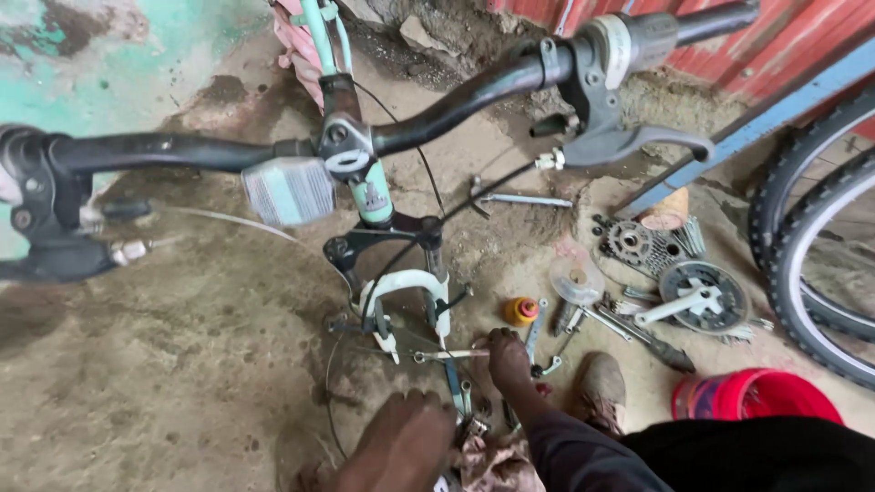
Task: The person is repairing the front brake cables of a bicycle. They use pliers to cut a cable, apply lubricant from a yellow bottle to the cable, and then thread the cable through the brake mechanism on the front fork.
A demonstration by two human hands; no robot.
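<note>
Steel wrench [453,354] lies at lower centre beside the pale green bike's fork [406,290], pinched in the right hand [509,361], while the left hand [401,446] hangs loosely curled and holding nothing; brake work appears under way, and turning next would call for a firm seat.

Only label you've got there is the pale grey rectangular tag [289,190] hanging off the handlebar [182,150] beside the stem.

One bicycle handlebar [228,150], two brake levers [629,141], one red bucket [756,396], two hands [506,360].
</note>
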